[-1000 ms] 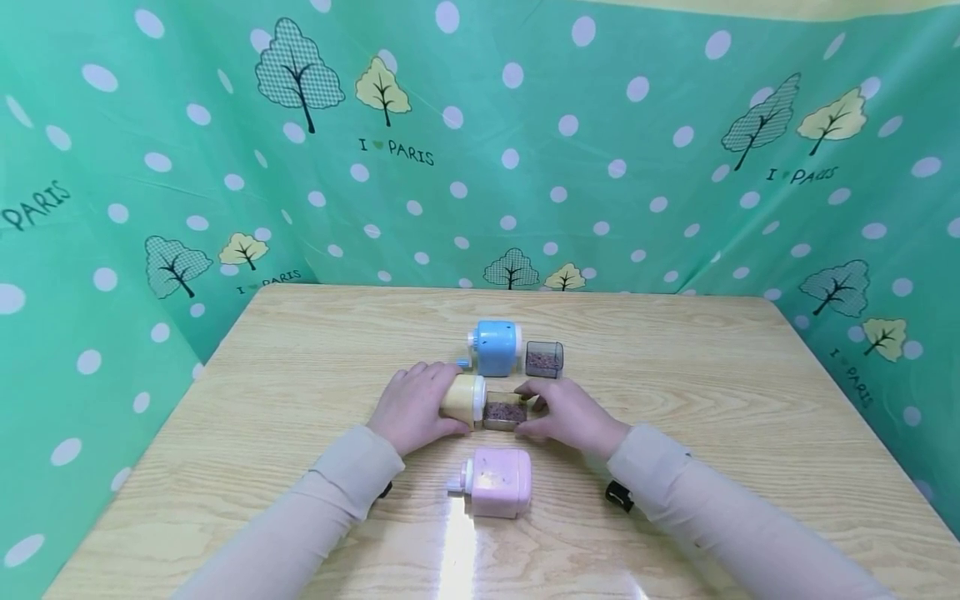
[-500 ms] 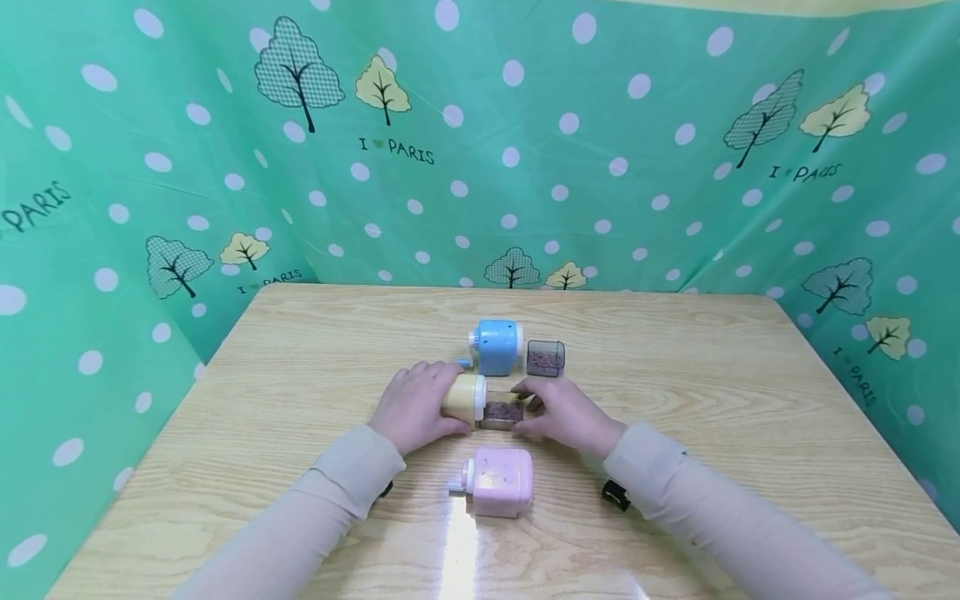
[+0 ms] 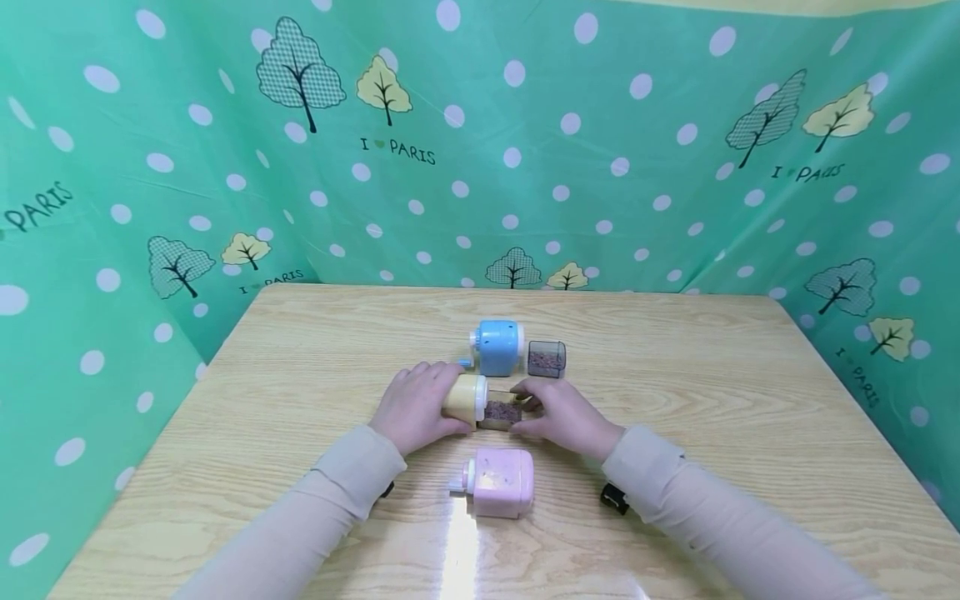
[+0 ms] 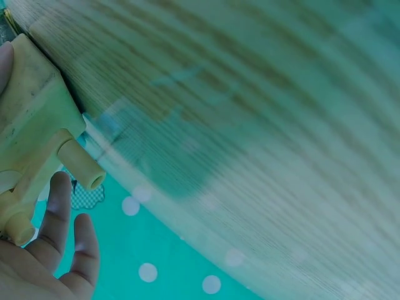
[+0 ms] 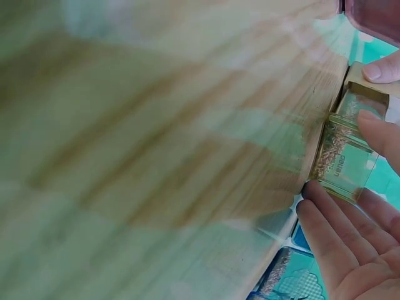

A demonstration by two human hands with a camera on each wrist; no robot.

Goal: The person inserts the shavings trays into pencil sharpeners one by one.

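Observation:
My left hand (image 3: 415,407) grips a yellow hand-crank pencil sharpener (image 3: 462,398), which lies on its side on the table. In the left wrist view its crank handle (image 4: 81,164) sticks out beside the fingers. My right hand (image 3: 566,417) holds the clear yellowish shavings drawer (image 3: 501,410) by its outer end, thumb on one side and fingers on the other. Dark shavings fill the lower part of the drawer. Its inner end is at the sharpener's white rim; in the right wrist view the drawer (image 5: 347,159) is partly inside the opening.
Behind the hands lies a blue sharpener (image 3: 498,347), with its own shavings drawer (image 3: 547,359) separate at its right. A pink sharpener (image 3: 501,482) lies nearer the front, between the forearms. A green dotted curtain (image 3: 420,200) hangs behind the wooden table (image 3: 675,350).
My right hand has shifted slightly left, sliding the shavings drawer further into the yellow sharpener. The left hand keeps its grip in place.

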